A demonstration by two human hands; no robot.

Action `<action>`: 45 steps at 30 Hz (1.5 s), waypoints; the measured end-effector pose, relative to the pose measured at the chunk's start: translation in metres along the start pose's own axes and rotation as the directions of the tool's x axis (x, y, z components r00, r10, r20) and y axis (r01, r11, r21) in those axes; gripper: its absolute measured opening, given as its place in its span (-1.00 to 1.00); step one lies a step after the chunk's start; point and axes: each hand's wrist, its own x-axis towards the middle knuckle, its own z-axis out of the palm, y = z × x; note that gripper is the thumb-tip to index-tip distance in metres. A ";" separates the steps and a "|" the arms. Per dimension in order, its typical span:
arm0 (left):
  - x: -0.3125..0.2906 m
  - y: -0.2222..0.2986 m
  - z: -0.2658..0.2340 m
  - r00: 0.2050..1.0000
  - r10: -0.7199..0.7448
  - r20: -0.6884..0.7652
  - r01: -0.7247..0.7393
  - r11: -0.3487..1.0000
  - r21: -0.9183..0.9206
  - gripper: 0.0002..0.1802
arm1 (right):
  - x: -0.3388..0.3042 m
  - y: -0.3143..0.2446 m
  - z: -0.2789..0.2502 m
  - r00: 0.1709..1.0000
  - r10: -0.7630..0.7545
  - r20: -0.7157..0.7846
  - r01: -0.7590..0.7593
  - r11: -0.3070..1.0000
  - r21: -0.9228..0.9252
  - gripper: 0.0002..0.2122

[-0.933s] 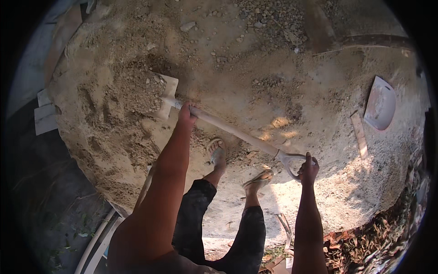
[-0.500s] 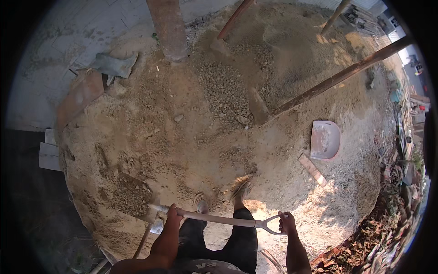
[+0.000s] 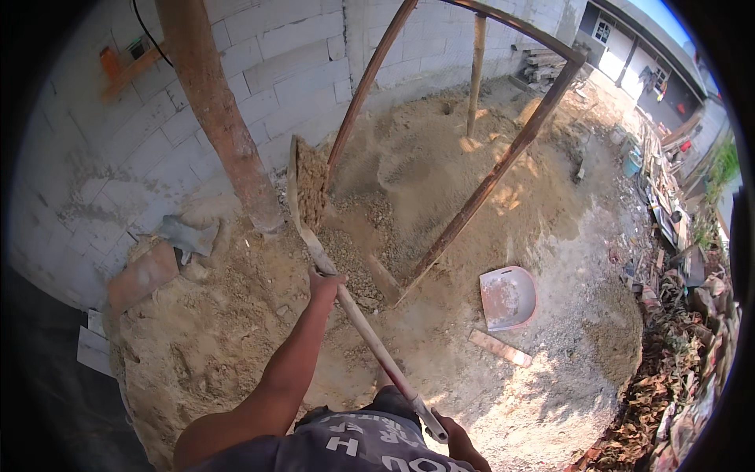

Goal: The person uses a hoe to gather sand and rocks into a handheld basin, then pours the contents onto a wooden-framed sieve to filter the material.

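Observation:
I hold a long-handled shovel (image 3: 363, 322) slanting up and away from me, its blade loaded with brown sandy soil (image 3: 313, 187). My left hand (image 3: 325, 285) is closed around the shaft below the blade. Low in the view, my right hand (image 3: 450, 431) grips the handle end; its fingers are partly hidden. The raised blade is beside the left beam of a leaning wooden frame (image 3: 494, 175). Small stones (image 3: 366, 228) lie around the frame's foot, with a heap of fine sand (image 3: 429, 169) seen through and behind it.
A thick wooden post (image 3: 216, 110) rises left of the blade, before a grey block wall (image 3: 283, 71). On the ground to the right are a pale dustpan-like scoop (image 3: 510, 297) and a short plank (image 3: 500, 348). Dry leaves and scrap (image 3: 676, 377) line the right edge.
The shovel has swung from low at the left up and forward, now carrying soil on its blade. Both hands have moved with it, and the view has tilted up towards the wall.

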 end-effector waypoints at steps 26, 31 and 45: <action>-0.153 -0.133 -0.144 0.668 -0.653 0.356 0.727 0.471 -0.500 -0.60 | -0.122 -0.144 -0.187 0.854 -0.392 -0.343 0.367 0.920 -0.137 -0.53; -0.116 -0.147 -0.174 0.880 -0.432 0.199 0.380 0.386 -0.841 -0.80 | -0.170 -0.333 -0.143 0.727 -0.681 -0.089 0.684 0.706 0.184 -0.53; -0.304 -0.202 -0.276 0.946 -0.305 -0.110 0.323 0.853 0.410 -0.56 | -0.211 -0.351 0.277 0.124 -0.362 0.924 0.668 -0.658 -0.347 -0.53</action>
